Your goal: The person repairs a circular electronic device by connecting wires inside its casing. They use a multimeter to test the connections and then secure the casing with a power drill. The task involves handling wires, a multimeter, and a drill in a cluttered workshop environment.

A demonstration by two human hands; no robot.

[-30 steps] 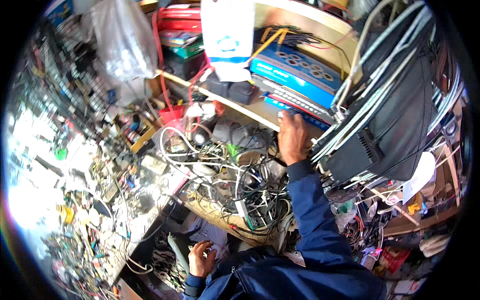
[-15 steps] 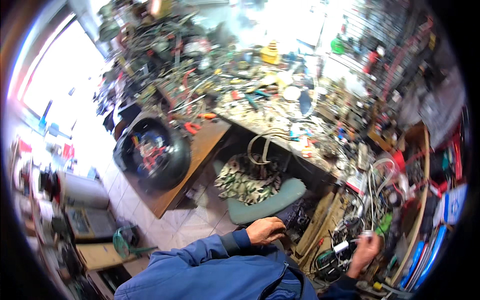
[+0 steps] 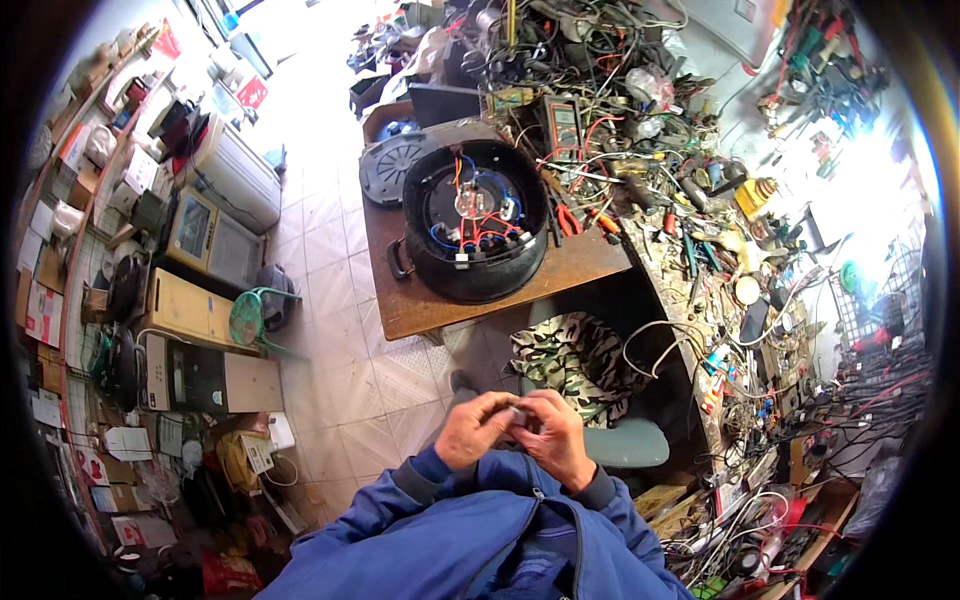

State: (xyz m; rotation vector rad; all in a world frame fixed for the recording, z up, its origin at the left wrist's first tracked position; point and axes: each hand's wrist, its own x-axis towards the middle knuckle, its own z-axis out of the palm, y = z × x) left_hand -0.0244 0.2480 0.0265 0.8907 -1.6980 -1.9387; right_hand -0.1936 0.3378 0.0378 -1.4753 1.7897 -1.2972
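Observation:
In front of my jacket, my left hand (image 3: 474,432) and my right hand (image 3: 556,437) meet, their fingers closed around a small whitish object (image 3: 519,416). Fingers cover most of it, and its kind cannot be made out. Beyond them, on the corner of a brown wooden table (image 3: 420,316), stands a round black appliance housing (image 3: 487,272). Inside it, red, blue and orange wires run to a white connector (image 3: 461,261) at the near rim. Neither hand touches the housing.
A camouflage cloth (image 3: 575,365) covers a green chair (image 3: 625,445) just ahead. Red-handled pliers (image 3: 568,221) and a multimeter (image 3: 563,128) lie beside the housing. A cluttered workbench (image 3: 700,330) stretches along the right. Appliances and loaded shelves line the left, near a green stool (image 3: 247,318).
My right hand has come from the clutter at the right, carrying a small whitish thing, to meet my left hand before my body. The view has swung left.

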